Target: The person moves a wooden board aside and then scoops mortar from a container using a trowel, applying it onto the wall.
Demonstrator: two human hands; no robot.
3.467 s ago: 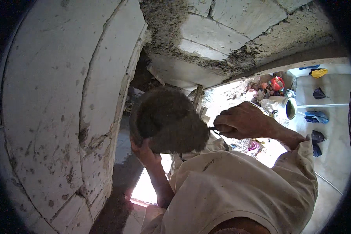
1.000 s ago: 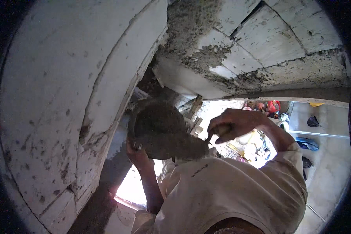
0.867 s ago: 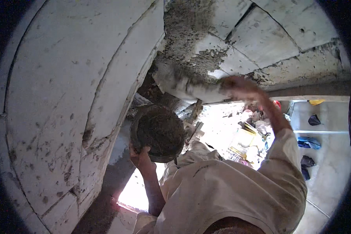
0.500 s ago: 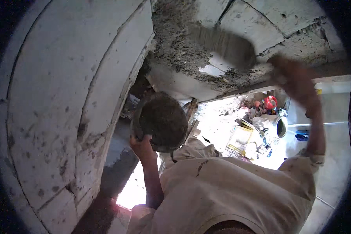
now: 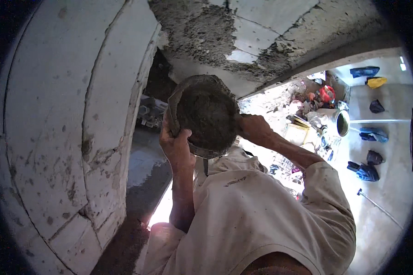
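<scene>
My left hand (image 5: 178, 147) grips the near left rim of a round, mortar-crusted bucket (image 5: 173, 106), its thumb over the edge. Wet grey mortar (image 5: 205, 120) lies inside. At the right rim, my right hand (image 5: 256, 129) is closed round the handle of a trowel; its blade is down in the bucket and cannot be made out against the mortar. Just beyond the bucket, a patch of rough grey mortar (image 5: 195, 34) covers part of the white block wall (image 5: 257, 34).
Large white blocks form a wall (image 5: 55, 114) close on the left. Below to the right lie a red basin (image 5: 327, 94), a pale barrel (image 5: 340, 123) and scattered clutter. Clothes (image 5: 366, 172) hang along the pale wall at right, near a thin rod (image 5: 378, 204).
My right hand has come down and left from the wall, bringing the trowel from the mortar patch into the bucket. My left hand keeps its hold; the bucket sits slightly higher in view.
</scene>
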